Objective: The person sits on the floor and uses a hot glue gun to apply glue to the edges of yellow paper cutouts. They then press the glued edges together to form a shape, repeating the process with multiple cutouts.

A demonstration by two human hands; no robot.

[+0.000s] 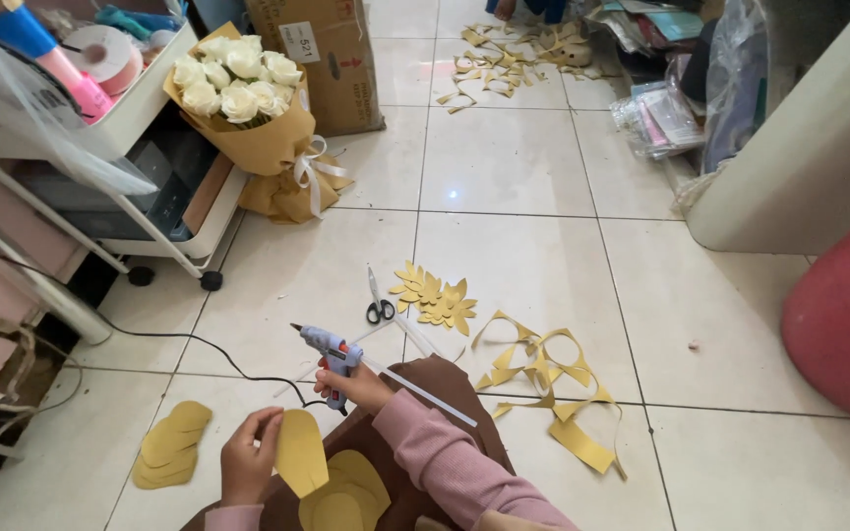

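- Pale tiled floor [504, 157], strewn with gold paper scraps [543, 379].
- Left hand [248, 457] pinches a gold petal [300, 452] over the lap.
- Right hand [351, 385], grip clamped on the glue gun [332, 354]; its hot nozzle could burn fingers, or its cord [199, 344] could snag.

I see the scissors [379, 307] on the floor [504, 157]: leaf cutouts [435, 298] right, bouquet [253, 108] behind-left, glue gun [330, 354] nearer.

bright, even daylight | soft glare on floor tiles [504, 157] | wide-angle bending at edges | sharp
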